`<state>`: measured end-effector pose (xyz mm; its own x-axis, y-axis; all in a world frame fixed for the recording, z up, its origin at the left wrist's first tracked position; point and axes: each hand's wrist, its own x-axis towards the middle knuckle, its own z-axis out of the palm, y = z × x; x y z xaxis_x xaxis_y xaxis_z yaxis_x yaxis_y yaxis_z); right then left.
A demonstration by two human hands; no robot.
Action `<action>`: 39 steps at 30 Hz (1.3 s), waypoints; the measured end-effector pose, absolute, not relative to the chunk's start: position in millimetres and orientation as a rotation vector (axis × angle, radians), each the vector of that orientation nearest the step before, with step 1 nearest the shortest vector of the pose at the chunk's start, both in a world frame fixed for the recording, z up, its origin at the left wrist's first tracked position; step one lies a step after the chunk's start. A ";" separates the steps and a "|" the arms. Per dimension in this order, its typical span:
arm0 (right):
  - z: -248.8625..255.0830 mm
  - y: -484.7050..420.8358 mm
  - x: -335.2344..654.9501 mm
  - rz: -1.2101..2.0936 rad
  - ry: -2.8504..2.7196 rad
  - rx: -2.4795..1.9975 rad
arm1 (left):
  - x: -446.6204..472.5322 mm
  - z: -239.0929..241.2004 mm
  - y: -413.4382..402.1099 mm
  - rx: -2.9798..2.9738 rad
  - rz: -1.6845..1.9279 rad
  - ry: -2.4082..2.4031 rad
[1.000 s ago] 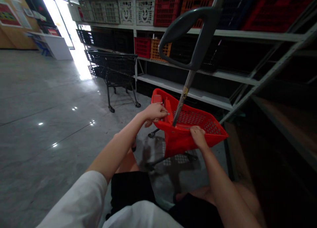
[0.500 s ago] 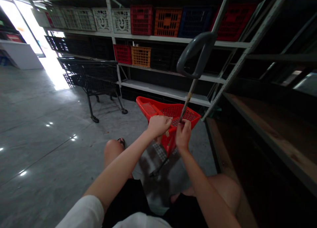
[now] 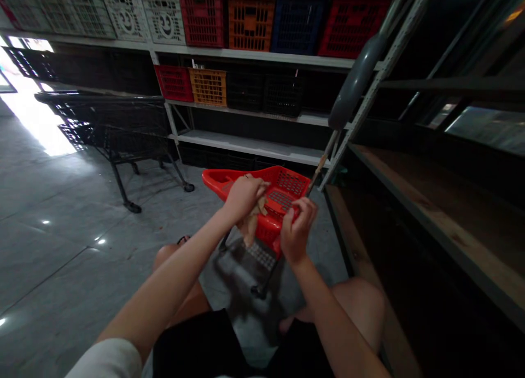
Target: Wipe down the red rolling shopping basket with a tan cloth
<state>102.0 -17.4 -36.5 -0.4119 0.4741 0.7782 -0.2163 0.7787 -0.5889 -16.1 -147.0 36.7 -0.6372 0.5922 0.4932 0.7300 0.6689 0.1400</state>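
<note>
A small red plastic shopping cart [image 3: 290, 182] stands on the floor in front of my knees. From its near right corner a thin pole [image 3: 320, 173] slants up to a grey plastic handle [image 3: 356, 81], with tan residue partway along it. My left hand [image 3: 246, 196] is closed over the cart's near left side, gripping a crumpled tan strip [image 3: 248, 229] that looks like old tape or cloth and dangles below the fingers. At the pole's lower end my right hand [image 3: 298, 227] is closed around it, beside the cart's rim; its fingertips are partly hidden.
A black shopping cart [image 3: 118, 132] stands to the left. Behind, a white metal shelf rack [image 3: 246, 143] carries white, red, orange, blue and black plastic crates. Wooden-edged shelving [image 3: 435, 208] runs close along my right side.
My left hand has moved left, away from the pole, and the tan strip now hangs visibly from it. The pole leans further right and its handle has turned edge-on. The view has shifted right.
</note>
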 end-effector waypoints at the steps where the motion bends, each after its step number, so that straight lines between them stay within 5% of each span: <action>1: -35.6 -16.0 98.8 0.827 -1.905 -0.191 | -34.8 39.5 -153.7 -0.979 -0.450 -2.500; 6: -26.9 -8.7 80.3 0.801 -2.259 -0.107 | -89.1 47.8 -172.2 -0.870 -0.393 -2.733; 18: 12.0 44.4 58.5 0.307 -2.839 -0.166 | -26.1 37.5 -98.9 -1.201 -0.461 -2.694; 30: -1.0 54.0 60.4 0.149 -2.784 -0.214 | -96.4 39.8 -202.6 -0.548 -0.414 -2.826; 39: 36.9 47.8 30.4 -0.018 -3.069 -0.505 | -24.5 24.7 -113.1 -0.688 -0.530 -2.629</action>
<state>30.4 47.8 36.9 -0.9468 0.3203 0.0329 0.3206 0.9472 0.0062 -24.5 -113.1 24.7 -0.8118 0.3862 0.4380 0.5257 0.8098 0.2605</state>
